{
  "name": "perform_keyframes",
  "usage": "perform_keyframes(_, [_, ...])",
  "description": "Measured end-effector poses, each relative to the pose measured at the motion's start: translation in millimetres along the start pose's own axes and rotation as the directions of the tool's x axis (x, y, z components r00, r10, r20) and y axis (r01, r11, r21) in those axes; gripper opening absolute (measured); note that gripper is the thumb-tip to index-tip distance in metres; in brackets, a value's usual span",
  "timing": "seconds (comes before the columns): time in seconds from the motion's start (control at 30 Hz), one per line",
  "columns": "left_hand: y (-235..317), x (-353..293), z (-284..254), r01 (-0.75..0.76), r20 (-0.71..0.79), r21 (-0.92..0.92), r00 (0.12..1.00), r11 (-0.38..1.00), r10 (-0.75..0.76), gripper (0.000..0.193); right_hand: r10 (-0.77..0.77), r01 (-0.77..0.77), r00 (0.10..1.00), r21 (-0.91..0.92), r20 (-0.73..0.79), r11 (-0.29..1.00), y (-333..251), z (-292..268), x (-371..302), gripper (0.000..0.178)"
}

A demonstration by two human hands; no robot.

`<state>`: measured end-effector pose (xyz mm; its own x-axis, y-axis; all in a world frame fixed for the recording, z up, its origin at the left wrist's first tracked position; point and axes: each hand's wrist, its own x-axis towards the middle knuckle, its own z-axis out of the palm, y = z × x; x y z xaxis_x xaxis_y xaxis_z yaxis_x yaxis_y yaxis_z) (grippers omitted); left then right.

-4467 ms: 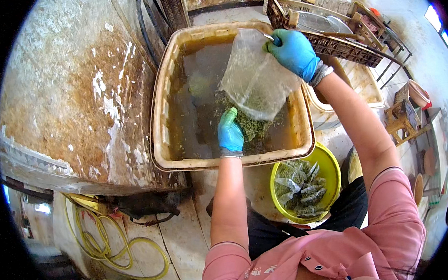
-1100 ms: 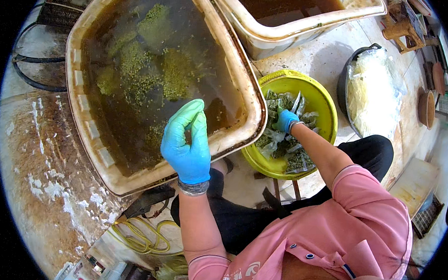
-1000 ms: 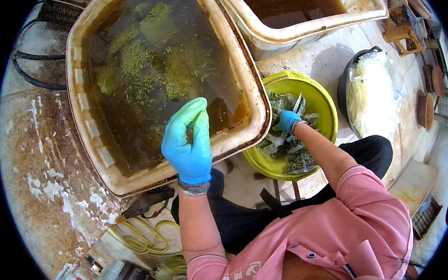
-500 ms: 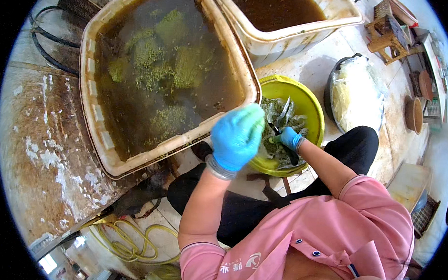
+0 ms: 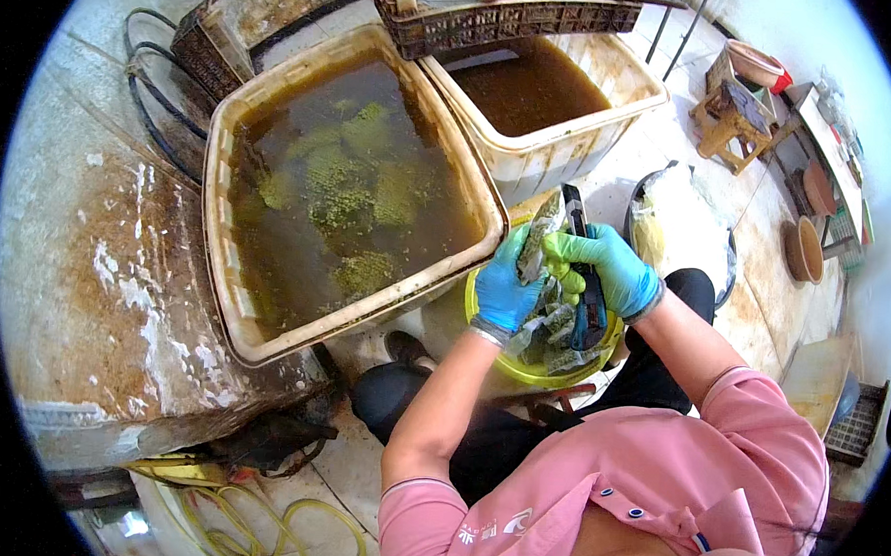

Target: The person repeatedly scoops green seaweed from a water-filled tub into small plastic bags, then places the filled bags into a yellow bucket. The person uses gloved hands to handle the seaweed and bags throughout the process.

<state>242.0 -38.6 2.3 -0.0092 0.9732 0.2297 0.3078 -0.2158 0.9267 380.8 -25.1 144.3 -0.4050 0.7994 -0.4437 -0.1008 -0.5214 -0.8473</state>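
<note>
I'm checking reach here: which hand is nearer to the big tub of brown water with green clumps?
Left. The left hand sits just beside the tub's near rim, holding a small packet. The right hand is farther out, over the yellow bowl, gripping a dark tool.

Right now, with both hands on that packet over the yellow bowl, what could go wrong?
1. The right hand grips a dark tool close to the left hand, which holds the packet; a slip might nick a glove.
2. Both gloves look wet, so the packet could drop into the yellow bowl.
3. The tub beside the bowl is nearly full of brown liquid; a knock could slop it over.
</note>
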Motion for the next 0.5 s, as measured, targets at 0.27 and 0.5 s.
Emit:
perform_keyframes(0.27, [8.9, 14.1, -42.7, 0.114, -0.007, -0.82, 0.978, 0.561, -0.209, 0.04, -0.271, 0.256, 0.961, -0.559, 0.057, 0.789, -37.3, -16.4, 8.3, 0.029])
perform_keyframes(0.5, [0.0, 21.3, -107.3, -0.029, -0.299, -0.615, 0.933, 0.788, -0.199, 0.041, -0.399, 0.378, 0.828, -0.918, 0.394, -0.122, -34.8, 45.2, 26.1, 0.024])
